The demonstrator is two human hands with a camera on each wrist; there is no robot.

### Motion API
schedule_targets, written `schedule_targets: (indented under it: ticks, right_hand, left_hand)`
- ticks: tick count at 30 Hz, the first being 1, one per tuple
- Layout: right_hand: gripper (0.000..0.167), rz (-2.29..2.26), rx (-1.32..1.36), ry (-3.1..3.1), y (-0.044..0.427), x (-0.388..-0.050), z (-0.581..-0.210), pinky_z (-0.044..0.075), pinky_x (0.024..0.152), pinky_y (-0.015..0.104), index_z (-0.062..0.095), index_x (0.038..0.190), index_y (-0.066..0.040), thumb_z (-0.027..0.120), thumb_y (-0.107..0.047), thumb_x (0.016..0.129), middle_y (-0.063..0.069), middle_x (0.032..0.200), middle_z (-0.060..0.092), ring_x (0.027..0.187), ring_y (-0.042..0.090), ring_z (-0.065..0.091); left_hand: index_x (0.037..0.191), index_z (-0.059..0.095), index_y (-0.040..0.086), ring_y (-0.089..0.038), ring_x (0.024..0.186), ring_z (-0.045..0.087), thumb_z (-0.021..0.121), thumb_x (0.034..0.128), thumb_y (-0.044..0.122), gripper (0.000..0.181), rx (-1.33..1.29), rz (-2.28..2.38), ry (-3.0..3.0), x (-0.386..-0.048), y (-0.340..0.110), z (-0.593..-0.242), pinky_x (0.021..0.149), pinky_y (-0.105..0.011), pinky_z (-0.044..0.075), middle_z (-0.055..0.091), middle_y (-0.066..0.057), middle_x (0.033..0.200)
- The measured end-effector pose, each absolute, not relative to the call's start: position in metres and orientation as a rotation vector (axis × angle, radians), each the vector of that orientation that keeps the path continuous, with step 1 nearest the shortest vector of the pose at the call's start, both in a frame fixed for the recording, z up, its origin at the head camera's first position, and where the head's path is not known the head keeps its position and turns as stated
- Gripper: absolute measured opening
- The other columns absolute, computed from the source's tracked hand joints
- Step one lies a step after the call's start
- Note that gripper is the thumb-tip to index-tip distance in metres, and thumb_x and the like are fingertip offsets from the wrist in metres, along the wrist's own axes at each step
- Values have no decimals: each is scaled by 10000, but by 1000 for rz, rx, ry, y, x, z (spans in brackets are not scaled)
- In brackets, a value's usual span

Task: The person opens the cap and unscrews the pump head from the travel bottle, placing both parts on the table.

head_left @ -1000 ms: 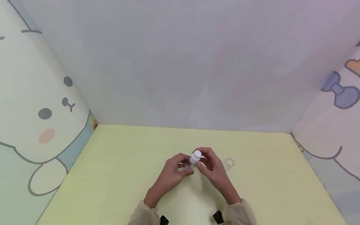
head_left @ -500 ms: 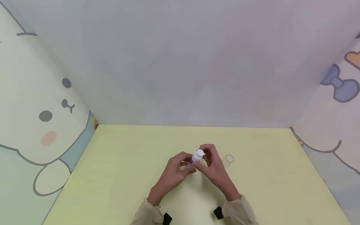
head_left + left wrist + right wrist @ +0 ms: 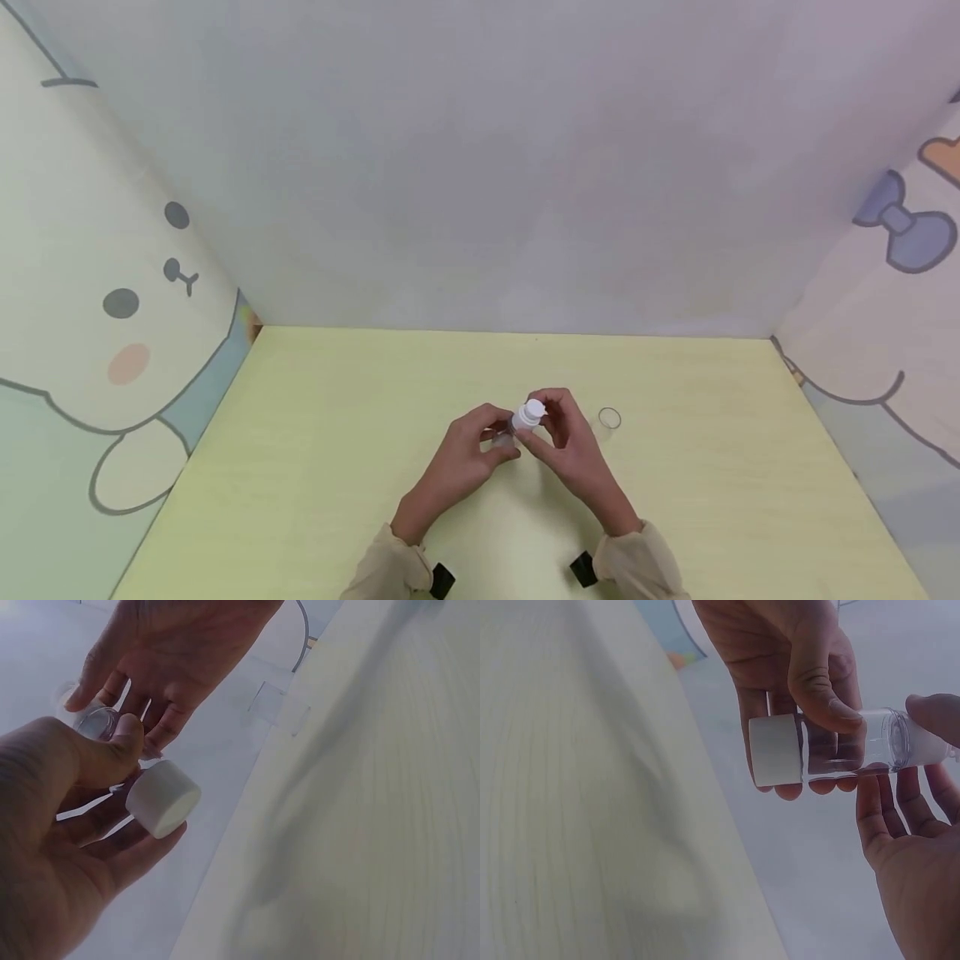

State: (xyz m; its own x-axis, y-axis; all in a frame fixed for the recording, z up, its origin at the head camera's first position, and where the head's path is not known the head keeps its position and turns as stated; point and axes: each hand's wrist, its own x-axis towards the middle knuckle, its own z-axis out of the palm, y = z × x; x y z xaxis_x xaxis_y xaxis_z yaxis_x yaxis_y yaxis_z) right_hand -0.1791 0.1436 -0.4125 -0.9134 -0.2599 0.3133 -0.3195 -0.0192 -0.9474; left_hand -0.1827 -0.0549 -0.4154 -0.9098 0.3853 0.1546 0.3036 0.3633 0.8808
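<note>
- Together, we are holding a clear bottle (image 3: pixel 875 741) above the yellow table (image 3: pixel 315 450), between both hands.
- Our left hand (image 3: pixel 462 458) is gripping its body, thumb and fingers wrapped round.
- Our right hand (image 3: pixel 572 452) is pinching the white top (image 3: pixel 528 414).
- Nearby, a clear round-rimmed piece (image 3: pixel 610 408) is sitting on the table.

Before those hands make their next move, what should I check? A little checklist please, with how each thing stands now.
1. Left hand gripping the bottle: ok.
2. Right hand pinching near the white top: ok.
3. White base in place at the bottle's other end: ok.
4. Bottle upright: not ok; it is tilted.
5. White top screwed tight: cannot tell.
6. Clear cap-like piece on the bottle: not ok; it sits apart on the table.
</note>
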Motion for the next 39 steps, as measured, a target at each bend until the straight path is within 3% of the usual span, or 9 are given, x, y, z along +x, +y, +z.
schedule_targets:
  ticks: [8,12,16,21,26,31,39]
  right_hand:
    - [399,2087,697,-2170,142,-172,-413,500,1073,187,509,1337,-12,662,55,974,50,1281,557,1171,64,620]
    - [435,2069,739,-2148,142,-171,-414,495,1085,191,509,1392,-2,630,83,982,181,1321,609,1239,65,621]
    - [475,2098,796,-2090,140,-170,-416,486,1103,204,428,1442,81,580,115,994,291,1325,612,1277,80,622]
    - [541,2124,739,-2056,136,-168,-417,476,1098,179,354,1450,95,599,131,969,163,1351,585,1268,63,605]
    - [492,2051,633,-2108,132,-167,-420,498,999,161,407,1335,59,686,107,932,45,1261,506,1124,44,587]
    - [417,2040,587,-2140,134,-168,-419,510,958,168,454,1250,35,711,86,926,43,1217,495,1036,44,594]
    - [407,1969,708,-2156,137,-167,-419,512,1031,175,518,1322,-4,671,86,956,120,1253,551,1140,50,604]
  left_hand:
    - [1207,696,138,-111,1044,670,822,892,104,341,660,1603,2546,-178,-60,-417,974,-338,600,701,36,1118]
    - [1217,693,135,-138,1063,685,823,891,110,351,659,1624,2539,-176,-61,-418,961,-359,609,706,18,1134]
    - [1214,696,137,-163,1076,700,832,879,103,363,643,1653,2535,-174,-62,-419,952,-370,613,712,9,1141]
    - [1207,696,139,-143,1077,701,835,874,100,363,669,1646,2568,-174,-61,-421,959,-340,610,707,22,1135]
    - [1196,695,153,-111,1059,695,836,872,95,358,690,1617,2595,-174,-58,-423,969,-314,604,701,39,1123]
    - [1186,697,145,-97,1038,688,837,869,99,350,726,1626,2585,-176,-58,-424,963,-303,604,698,42,1098]
    - [1197,694,147,-94,1047,684,839,869,101,361,716,1624,2566,-176,-63,-427,973,-306,602,695,48,1105]
